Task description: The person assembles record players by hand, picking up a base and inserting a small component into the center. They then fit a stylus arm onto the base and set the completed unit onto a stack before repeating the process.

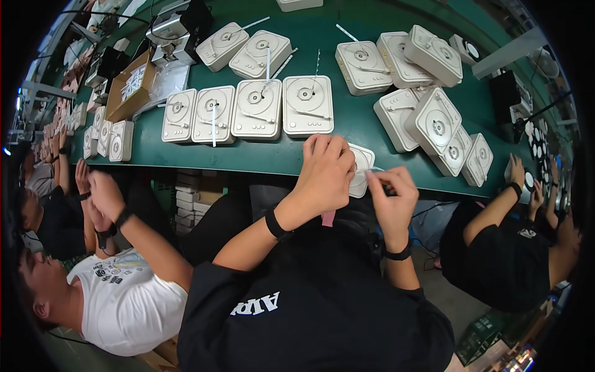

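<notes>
A cream, boxy unit shaped like a small record player sits at the table's near edge, partly hidden by my hands. My left hand is curled over its left side, fingers bent. At its right side my right hand is closed, thumb and fingertips pinching a thin pale strip that runs over the unit. Beyond my left hand stands a matching unit, at the right end of a row of similar ones. A pink piece shows below my left hand.
More cream units are stacked on the right of the green table. White strips stick out of several units. At the back left are a cardboard box of white parts and a metal device. Co-workers sit on both sides.
</notes>
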`<state>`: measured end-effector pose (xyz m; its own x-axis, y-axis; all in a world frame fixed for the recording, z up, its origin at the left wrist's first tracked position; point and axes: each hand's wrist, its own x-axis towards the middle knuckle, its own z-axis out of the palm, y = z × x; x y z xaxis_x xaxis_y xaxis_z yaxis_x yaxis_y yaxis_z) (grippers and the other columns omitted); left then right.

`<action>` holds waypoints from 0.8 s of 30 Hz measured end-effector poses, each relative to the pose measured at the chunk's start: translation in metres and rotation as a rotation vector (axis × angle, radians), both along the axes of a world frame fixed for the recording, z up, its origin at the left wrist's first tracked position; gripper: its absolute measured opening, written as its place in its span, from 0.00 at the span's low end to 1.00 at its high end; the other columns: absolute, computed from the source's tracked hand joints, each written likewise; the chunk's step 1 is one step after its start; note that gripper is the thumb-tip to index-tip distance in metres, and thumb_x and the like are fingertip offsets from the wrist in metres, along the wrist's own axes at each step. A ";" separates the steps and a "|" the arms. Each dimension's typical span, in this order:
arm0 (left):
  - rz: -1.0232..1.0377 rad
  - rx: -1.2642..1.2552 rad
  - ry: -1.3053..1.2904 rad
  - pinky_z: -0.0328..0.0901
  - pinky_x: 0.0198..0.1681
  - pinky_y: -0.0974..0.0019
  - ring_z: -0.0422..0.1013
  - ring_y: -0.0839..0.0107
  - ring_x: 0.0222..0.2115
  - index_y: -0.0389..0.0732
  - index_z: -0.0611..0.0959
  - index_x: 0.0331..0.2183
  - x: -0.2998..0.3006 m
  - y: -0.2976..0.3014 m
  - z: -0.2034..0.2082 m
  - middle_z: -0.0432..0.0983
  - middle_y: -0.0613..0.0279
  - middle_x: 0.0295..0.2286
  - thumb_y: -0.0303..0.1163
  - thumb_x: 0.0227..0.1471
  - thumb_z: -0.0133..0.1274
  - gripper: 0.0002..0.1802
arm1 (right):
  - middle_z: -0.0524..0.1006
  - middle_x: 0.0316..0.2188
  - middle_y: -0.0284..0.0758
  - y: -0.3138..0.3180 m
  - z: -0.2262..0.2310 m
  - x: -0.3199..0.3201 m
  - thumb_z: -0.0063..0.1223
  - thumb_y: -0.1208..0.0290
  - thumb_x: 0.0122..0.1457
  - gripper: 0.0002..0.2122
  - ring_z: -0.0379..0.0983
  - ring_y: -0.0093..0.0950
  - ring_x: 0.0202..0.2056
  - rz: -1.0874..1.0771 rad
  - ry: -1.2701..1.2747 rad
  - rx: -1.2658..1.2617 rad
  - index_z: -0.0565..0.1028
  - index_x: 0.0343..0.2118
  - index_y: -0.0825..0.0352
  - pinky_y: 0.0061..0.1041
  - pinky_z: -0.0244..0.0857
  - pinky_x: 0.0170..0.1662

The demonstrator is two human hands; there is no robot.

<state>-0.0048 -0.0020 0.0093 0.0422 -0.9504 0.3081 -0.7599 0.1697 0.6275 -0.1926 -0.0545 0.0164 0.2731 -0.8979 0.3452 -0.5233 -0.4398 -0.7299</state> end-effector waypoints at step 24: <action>0.012 -0.043 0.024 0.53 0.64 0.41 0.65 0.48 0.51 0.40 0.80 0.33 -0.002 -0.001 -0.009 0.70 0.53 0.44 0.24 0.48 0.65 0.10 | 0.76 0.34 0.30 0.008 -0.028 0.019 0.69 0.83 0.60 0.09 0.70 0.18 0.34 0.089 -0.282 0.285 0.87 0.43 0.72 0.19 0.65 0.39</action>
<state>-0.0069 -0.0029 0.0003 0.0614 -0.9356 0.3477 -0.7470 0.1879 0.6377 -0.1737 -0.0466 -0.0115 0.2844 -0.9454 0.1590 -0.2541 -0.2342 -0.9384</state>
